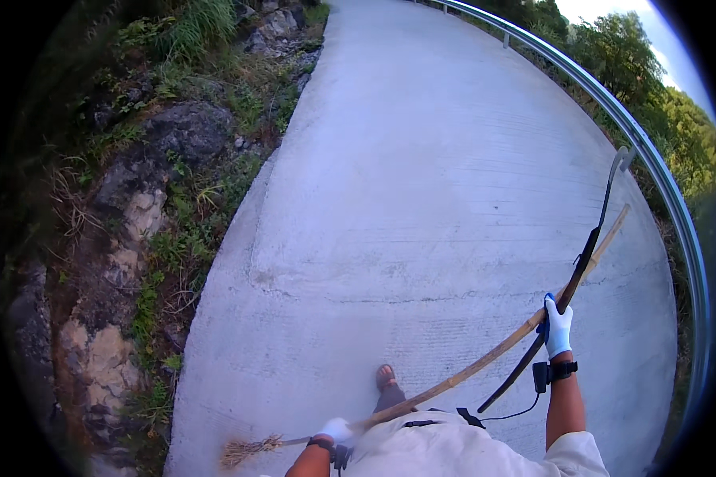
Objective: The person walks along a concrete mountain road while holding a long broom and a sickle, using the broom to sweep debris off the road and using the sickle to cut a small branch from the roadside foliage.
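My right hand (558, 324), in a white glove with blue on the fingers, is closed around a long bamboo pole (485, 358) and the dark handle of a sickle (520, 370) together. The sickle's thin curved blade (612, 179) points forward, close to the guardrail in the picture. The pole slants down across my front to my left hand (336, 431), also white-gloved and a little blurred, which grips its lower end. Past that hand, a thin stem leads to a tuft of dry twigs (250, 451); whether it is one piece with the pole I cannot tell.
A pale concrete road (406, 175) climbs ahead. Along its right side runs a metal guardrail (652, 155), with trees beyond. A rocky bank (183, 131) with grass and weeds borders the left edge. One sandaled foot (385, 375) shows below me.
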Tool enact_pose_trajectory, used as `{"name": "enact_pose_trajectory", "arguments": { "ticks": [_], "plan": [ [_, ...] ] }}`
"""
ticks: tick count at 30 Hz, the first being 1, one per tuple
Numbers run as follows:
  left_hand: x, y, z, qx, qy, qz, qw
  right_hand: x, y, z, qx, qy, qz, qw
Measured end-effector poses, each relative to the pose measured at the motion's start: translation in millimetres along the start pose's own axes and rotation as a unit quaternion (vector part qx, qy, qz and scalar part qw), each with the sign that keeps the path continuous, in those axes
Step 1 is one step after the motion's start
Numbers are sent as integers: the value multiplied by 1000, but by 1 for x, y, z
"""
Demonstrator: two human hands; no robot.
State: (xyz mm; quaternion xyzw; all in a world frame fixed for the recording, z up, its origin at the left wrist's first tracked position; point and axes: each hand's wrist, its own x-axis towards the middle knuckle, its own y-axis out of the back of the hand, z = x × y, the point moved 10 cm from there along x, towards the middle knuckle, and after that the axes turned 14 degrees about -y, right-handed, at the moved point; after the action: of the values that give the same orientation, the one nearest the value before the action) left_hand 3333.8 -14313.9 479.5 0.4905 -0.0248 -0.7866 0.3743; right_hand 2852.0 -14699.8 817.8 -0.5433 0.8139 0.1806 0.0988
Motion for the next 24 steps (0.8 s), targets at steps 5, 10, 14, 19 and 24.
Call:
{"name": "enact_pose_trajectory", "arguments": {
  "ticks": [5, 10, 14, 19, 24],
  "plan": [
    [24, 129, 22, 63, 5, 47, 997, 36, 16, 2, 56, -15, 70, 996],
    [40, 234, 71, 163, 38, 77, 983, 66, 28, 18, 84, -55, 109, 989],
    [65, 269, 74, 197, 31, 81, 977, 100, 34, 33, 74, -93, 134, 984],
    [99, 283, 96, 195, 73, 41, 977, 172, 22, 35, 53, -115, 121, 985],
    [126, 280, 141, 86, 106, 40, 990, 272, -14, 0, 38, -127, 58, 990]
  ]
}}
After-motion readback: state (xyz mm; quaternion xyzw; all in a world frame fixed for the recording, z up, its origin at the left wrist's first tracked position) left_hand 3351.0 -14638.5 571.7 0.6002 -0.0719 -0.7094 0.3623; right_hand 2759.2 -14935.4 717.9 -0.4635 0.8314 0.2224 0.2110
